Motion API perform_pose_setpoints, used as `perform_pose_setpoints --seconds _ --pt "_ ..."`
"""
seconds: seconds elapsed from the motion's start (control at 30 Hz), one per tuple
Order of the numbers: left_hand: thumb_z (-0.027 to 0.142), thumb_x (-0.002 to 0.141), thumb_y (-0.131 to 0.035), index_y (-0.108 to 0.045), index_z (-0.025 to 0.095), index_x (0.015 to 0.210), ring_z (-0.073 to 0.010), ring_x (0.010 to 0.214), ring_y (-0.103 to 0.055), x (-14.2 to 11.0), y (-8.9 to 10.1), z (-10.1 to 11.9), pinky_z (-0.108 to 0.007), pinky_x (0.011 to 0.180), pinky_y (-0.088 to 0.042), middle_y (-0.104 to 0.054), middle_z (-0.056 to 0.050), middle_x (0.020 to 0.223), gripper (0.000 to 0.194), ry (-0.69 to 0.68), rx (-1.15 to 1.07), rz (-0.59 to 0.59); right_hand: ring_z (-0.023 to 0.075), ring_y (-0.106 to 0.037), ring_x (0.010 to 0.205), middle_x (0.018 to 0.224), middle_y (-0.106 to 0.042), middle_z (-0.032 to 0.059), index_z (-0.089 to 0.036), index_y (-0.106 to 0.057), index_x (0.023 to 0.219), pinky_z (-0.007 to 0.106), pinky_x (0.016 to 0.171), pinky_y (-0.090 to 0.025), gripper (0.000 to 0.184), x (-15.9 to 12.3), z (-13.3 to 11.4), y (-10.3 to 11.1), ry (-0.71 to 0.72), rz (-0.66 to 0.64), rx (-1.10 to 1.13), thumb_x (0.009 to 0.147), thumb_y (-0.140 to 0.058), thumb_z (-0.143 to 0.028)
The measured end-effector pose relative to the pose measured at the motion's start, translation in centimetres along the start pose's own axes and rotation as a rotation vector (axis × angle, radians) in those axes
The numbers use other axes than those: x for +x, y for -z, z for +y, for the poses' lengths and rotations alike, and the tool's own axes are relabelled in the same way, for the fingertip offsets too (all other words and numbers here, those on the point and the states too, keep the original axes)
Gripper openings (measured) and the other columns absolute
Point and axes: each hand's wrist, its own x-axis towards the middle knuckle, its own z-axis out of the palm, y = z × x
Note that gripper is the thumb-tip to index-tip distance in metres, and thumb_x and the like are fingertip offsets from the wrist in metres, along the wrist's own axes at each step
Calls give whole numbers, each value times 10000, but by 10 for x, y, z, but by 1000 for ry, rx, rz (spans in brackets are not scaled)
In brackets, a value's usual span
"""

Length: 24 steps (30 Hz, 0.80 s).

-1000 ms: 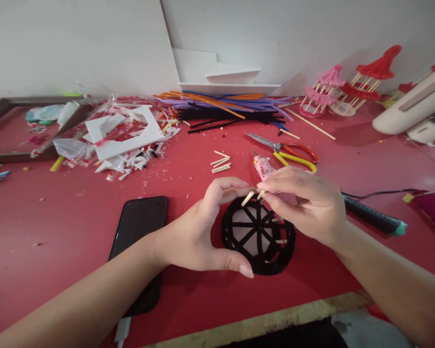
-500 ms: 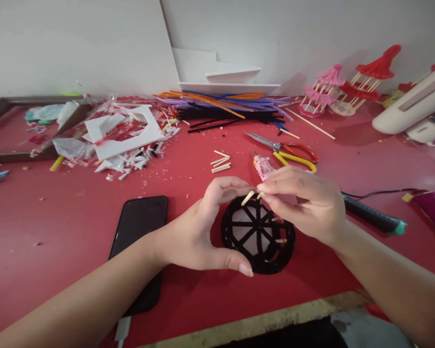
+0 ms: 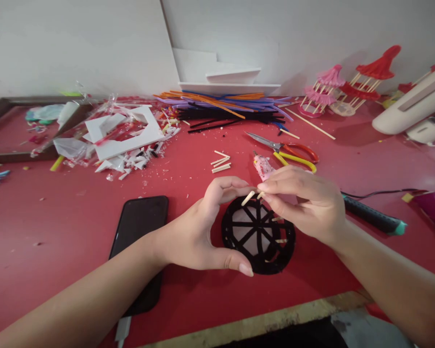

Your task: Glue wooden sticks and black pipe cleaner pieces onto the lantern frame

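A round black fuzzy frame (image 3: pixel 258 224) with spokes like a wheel stands on the red table, a pale disc showing through its gaps. My left hand (image 3: pixel 210 227) curves around its left side, thumb at the near rim and fingers at the far rim. My right hand (image 3: pixel 304 200) pinches a short wooden stick (image 3: pixel 261 195) at the far rim. Beside that, another short stick (image 3: pixel 247 198) pokes up from the frame. More sticks show along the right side of the frame. Several cut sticks (image 3: pixel 221 162) lie on the table beyond.
Pliers (image 3: pixel 281 147) with red and yellow handles and a pink-wrapped tool (image 3: pixel 263 166) lie behind my right hand. A black phone (image 3: pixel 139 251) sits under my left forearm. Pipe cleaners (image 3: pixel 232 106), white foam scraps (image 3: pixel 125 130) and small pink and red models (image 3: pixel 326 89) stand farther back.
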Motion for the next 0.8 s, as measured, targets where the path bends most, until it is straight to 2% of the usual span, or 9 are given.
perform_pose_setpoints --seconds 0.27,0.43,0.63,0.8 --pt "323 595 -954 -325 292 1409 -354 1359 -504 1 -1 1 -476 1162 -447 -476 -128 1395 1029 -9 24 -20 179 -705 924 965 -760 26 -245 -688 1174 357 851 -578 440 -4 5 0 -10 -4 70 822 -663 18" --pt "357 597 -950 -334 278 1441 -368 1376 -485 0 -1 2 -483 1161 -445 -481 -144 1422 1047 -33 44 -9 182 -699 911 981 -754 14 -283 -651 1261 367 844 -577 535 -6 5 0 -33 -1 97 816 -672 12" --pt "348 707 -889 -351 278 1487 -346 1436 -425 -1 2 2 -482 1209 -373 -415 -146 1547 950 -100 36 46 181 -707 903 951 -760 31 -241 -692 1159 355 826 -579 419 -3 3 1 16 -6 54 828 -661 14" --pt "370 751 -852 -464 235 1441 -333 1384 -483 0 4 4 -455 1173 -408 -497 -160 1481 803 -155 80 33 192 -711 917 936 -761 50 -203 -698 1092 373 836 -585 334 -2 3 1 25 1 35 832 -670 5"
